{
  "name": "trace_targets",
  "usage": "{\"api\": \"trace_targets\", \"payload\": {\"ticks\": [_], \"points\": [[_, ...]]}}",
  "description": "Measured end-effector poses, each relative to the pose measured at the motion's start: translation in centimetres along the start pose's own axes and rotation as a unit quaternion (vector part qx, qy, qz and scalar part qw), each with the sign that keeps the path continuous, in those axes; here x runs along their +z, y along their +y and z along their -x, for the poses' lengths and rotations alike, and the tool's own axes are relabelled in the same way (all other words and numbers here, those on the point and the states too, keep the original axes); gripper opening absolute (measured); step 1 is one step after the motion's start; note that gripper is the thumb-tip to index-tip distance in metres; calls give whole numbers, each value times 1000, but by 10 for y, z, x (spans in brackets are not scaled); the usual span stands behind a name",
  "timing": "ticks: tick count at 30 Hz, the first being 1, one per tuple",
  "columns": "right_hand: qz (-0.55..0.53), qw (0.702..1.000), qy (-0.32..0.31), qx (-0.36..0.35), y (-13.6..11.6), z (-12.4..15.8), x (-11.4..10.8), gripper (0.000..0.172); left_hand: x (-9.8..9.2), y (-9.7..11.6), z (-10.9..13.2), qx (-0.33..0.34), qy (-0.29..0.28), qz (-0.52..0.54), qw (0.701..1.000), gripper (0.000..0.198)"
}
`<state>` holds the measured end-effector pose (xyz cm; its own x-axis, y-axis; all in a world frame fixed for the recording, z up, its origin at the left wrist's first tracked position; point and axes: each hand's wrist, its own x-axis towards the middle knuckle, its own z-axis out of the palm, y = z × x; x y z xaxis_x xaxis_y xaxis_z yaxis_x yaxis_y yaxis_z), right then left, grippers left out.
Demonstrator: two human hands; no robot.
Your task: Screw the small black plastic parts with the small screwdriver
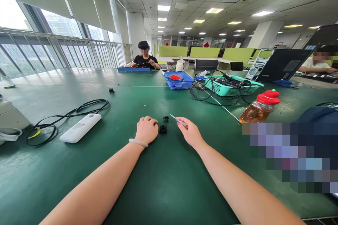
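Observation:
My left hand [147, 130] rests palm down on the green table with its fingers curled under. Whatever it may hold is hidden. Just to its right lie two small black parts: a squarish block [163, 129] nearer me and a smaller piece with a shiny spot [166, 118] behind it. My right hand [189, 132] is closed around a small screwdriver [182, 123], its thin metal shaft pointing up and left. The tip is close to the smaller piece, with a gap that looks narrow.
A white power bank [80, 128] and black cable [63, 115] lie left. Blue [179, 83] and teal baskets [224, 90], the latter full of cables, stand behind. A red-capped bottle [257, 109] tilts at right. A person [145, 58] sits across the table.

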<state>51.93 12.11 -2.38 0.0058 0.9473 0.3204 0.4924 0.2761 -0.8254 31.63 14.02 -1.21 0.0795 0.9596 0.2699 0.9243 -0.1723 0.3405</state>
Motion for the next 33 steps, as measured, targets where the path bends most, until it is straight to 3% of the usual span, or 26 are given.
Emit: {"api": "trace_targets", "payload": {"ticks": [5, 10, 14, 18, 23, 28, 33], "points": [[64, 998, -17, -13, 3, -6, 4, 36, 5, -3, -2, 115, -25, 75, 990, 38], [92, 995, -38, -31, 6, -8, 7, 34, 8, -2, 3, 194, -89, 55, 975, 52], [83, 995, -47, -38, 6, -8, 7, 32, 7, -1, 3, 175, -94, 50, 979, 36], [78, 995, -48, -35, 3, -7, 5, 32, 5, 0, 1, 114, -68, 45, 990, 24], [72, 995, -60, -35, -1, -4, 3, 32, 3, 1, 0, 37, -43, 41, 998, 34], [29, 995, -73, -54, -5, -1, 2, 31, 2, 4, 1, 67, -54, 27, 996, 62], [-45, 996, -60, -51, -7, 2, -2, 29, 2, 4, -1, 107, -73, 31, 991, 51]]}}
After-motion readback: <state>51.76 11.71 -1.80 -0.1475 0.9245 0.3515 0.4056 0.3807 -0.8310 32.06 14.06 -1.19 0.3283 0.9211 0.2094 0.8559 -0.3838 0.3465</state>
